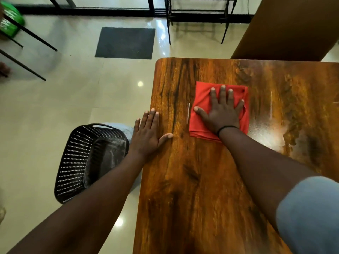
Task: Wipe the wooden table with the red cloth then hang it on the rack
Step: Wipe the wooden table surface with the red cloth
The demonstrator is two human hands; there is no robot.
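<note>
On the glossy brown wooden counter point(201, 180) lies the folded red cloth point(203, 99), pressed flat under the splayed right hand point(222, 111); the left hand point(146, 132), empty, braces the edge. Wiping seems underway; next, sweep across, then the black metal rack point(200, 15).

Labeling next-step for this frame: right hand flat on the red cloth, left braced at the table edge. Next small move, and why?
Probably slide the right hand, pressed flat on the folded red cloth, toward the near end of the wooden table. The cloth sits in the far half, a glossy smear shows just to its right, and the near half looks unwiped. The left hand rests flat at the table's edge, steadying.
</note>
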